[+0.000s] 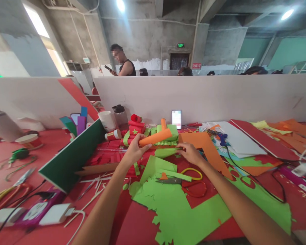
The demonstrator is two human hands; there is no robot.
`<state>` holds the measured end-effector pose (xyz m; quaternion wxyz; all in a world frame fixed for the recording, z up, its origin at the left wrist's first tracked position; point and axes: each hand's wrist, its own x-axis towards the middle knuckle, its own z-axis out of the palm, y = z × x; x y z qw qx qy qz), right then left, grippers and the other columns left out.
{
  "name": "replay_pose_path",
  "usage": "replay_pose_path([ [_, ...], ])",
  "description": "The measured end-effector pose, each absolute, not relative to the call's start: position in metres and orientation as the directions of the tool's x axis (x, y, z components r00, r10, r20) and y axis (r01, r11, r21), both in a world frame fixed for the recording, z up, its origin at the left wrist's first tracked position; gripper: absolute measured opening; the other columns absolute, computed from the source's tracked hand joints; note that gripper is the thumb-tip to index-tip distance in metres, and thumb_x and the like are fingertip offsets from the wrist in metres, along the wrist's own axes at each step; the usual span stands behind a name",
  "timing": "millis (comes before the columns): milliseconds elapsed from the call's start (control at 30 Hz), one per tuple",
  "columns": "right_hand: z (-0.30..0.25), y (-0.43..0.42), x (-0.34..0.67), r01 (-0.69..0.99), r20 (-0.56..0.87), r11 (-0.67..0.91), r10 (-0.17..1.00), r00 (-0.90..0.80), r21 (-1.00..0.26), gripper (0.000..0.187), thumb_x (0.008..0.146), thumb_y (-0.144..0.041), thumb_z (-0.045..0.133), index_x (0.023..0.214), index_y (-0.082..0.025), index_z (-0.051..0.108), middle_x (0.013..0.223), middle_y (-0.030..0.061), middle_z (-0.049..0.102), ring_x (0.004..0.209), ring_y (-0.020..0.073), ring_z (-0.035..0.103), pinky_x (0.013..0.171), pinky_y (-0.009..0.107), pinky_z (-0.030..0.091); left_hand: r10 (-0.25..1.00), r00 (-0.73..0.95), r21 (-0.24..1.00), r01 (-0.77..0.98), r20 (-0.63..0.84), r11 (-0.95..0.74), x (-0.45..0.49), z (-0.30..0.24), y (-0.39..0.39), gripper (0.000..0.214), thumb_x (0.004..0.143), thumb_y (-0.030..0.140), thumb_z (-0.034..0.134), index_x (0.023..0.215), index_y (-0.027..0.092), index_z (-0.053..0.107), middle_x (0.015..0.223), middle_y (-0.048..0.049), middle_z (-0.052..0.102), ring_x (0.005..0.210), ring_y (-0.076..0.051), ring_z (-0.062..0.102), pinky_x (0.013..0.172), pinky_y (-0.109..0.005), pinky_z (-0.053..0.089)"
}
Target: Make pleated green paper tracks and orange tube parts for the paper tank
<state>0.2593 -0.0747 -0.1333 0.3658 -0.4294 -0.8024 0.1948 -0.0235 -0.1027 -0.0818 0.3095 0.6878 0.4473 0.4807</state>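
Observation:
My left hand point(135, 150) grips the near end of an orange paper roll point(156, 136), its fingers wrapped around it. The fingers of my right hand point(191, 153) are closed on the right end of a light-green paper roll point(165, 152), just below the orange one. Behind them stands a green paper model point(169, 131) topped by a smaller orange tube point(164, 124). A red paper model with a yellow star point(135, 131) sits to its left. Scissors with red and yellow handles point(169, 181) lie on cut green foam or paper sheets point(175, 207) between my forearms.
A dark green board point(71, 156) leans at the left near a purple power strip point(38, 209). A blue glue gun point(222, 139), its cord and orange sheets point(214, 153) lie at the right. A lit phone point(176, 119) stands against the white partition point(206, 97); a person point(127, 66) stands beyond it.

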Motion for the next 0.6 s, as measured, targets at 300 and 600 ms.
replay_pose_path([
  [300, -0.114, -0.073, 0.289, 0.017, 0.307, 0.319, 0.925, -0.222, -0.948, 0.028, 0.078, -0.041, 0.067, 0.096, -0.020, 0.061, 0.087, 0.0030, 0.063, 0.066, 0.0132, 0.054, 0.053, 0.022, 0.041, 0.915, 0.057, 0.887, 0.227, 0.399, -0.401, -0.027, -0.085, -0.098, 0.033, 0.075, 0.035, 0.067, 0.093, 0.019, 0.045, 0.076, 0.0035, 0.050, 0.059, -0.009, 0.049, 0.050, -0.018, 0.040],
  [600, -0.102, -0.078, 0.302, -0.003, 0.150, 0.155, 0.952, -0.267, -0.988, 0.043, 0.074, -0.043, 0.070, 0.111, -0.025, 0.057, 0.082, 0.0001, 0.062, 0.059, 0.0114, 0.056, 0.048, 0.021, 0.041, 0.922, -0.075, 0.916, 0.172, 0.379, -0.362, -0.030, -0.077, -0.100, 0.038, 0.071, 0.039, 0.070, 0.094, 0.019, 0.048, 0.082, 0.0018, 0.051, 0.062, -0.010, 0.052, 0.052, -0.019, 0.043],
])
